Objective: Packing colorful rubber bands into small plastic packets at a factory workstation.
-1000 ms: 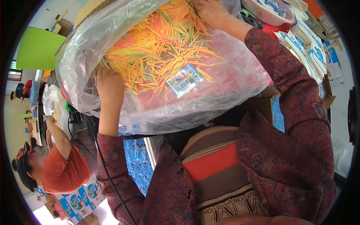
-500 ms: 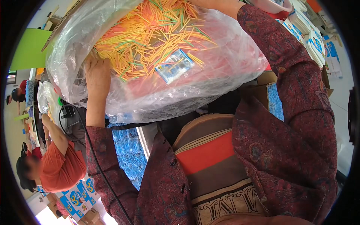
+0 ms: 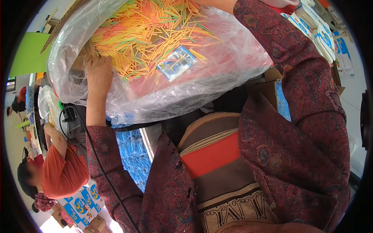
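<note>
A large clear plastic bag [image 3: 233,70] lies spread in front of me, with a heap of thin yellow, orange and green sticks [image 3: 132,42] in its mouth. At the heap's left edge is my left hand [image 3: 100,73], its back toward me and its fingers curled down. The fingertips are hidden, so what they hold cannot be made out. A small white and blue printed packet [image 3: 176,64] rests at the near side of the sticks, with a few sticks over it. My right forearm [image 3: 217,3] reaches over the far side, its hand cut off by the upper edge.
Stacks of white and blue printed packages [image 3: 320,37] stand at the right. A cardboard edge [image 3: 58,29] rises at far left, beside a green surface [image 3: 29,54]. A black cable [image 3: 91,145] runs along my left sleeve. Another person in orange [image 3: 64,171] works at the left.
The bag, sticks and packet sit slightly further up and left in the view. My left hand stays at the heap's edge, its fingers shifted a little. My right arm has moved slightly left.
</note>
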### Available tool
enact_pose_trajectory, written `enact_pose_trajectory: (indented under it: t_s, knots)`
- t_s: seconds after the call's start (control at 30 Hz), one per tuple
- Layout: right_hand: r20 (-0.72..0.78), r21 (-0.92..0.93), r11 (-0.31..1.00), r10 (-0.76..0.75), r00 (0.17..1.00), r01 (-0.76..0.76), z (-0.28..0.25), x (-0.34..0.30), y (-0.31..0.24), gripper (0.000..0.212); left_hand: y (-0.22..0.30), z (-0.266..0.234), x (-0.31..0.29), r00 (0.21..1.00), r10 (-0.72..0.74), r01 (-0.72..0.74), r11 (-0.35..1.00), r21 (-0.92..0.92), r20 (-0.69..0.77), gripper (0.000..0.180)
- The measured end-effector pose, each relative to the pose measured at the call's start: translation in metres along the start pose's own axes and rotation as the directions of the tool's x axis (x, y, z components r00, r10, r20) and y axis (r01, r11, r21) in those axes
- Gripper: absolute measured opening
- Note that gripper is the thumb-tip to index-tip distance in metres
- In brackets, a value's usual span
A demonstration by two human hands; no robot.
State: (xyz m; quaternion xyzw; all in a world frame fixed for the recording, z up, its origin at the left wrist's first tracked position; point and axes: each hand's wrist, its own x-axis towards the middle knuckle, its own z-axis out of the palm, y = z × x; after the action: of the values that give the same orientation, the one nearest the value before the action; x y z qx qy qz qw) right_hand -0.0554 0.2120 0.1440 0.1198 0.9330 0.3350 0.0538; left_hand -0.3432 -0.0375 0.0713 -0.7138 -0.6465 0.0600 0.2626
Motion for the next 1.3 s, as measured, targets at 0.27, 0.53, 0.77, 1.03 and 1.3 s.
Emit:
enact_pose_trajectory:
  t_s: [0.27,0.53,0.77,1.03,1.3]
  knots:
    - [-0.004,0.082,0.960,0.268,0.963,-0.267,0.092,0.027,-0.002,0.020,0.003,-0.015,0.000,0.998,0.023,-0.024,1.000,-0.004,-0.056,0.006]
    - [-0.235,0.311,0.935,0.250,0.940,-0.171,0.119,0.020,0.012,0.022,0.004,-0.028,-0.011,0.996,-0.051,0.034,0.972,-0.231,-0.067,0.006]
    - [-0.311,0.386,0.920,0.192,0.931,-0.061,0.119,0.014,0.023,0.031,0.005,-0.041,-0.022,0.995,-0.104,0.100,0.962,-0.254,-0.001,0.005]
    - [-0.396,0.623,0.782,0.341,0.852,-0.023,0.074,-0.016,0.011,0.044,0.002,-0.050,-0.032,0.997,-0.052,0.030,0.948,-0.316,-0.060,0.009]
    - [-0.312,0.494,0.869,0.174,0.934,0.003,0.019,-0.066,0.010,0.043,0.007,-0.058,-0.042,0.996,-0.057,0.034,0.951,-0.306,-0.066,0.007]
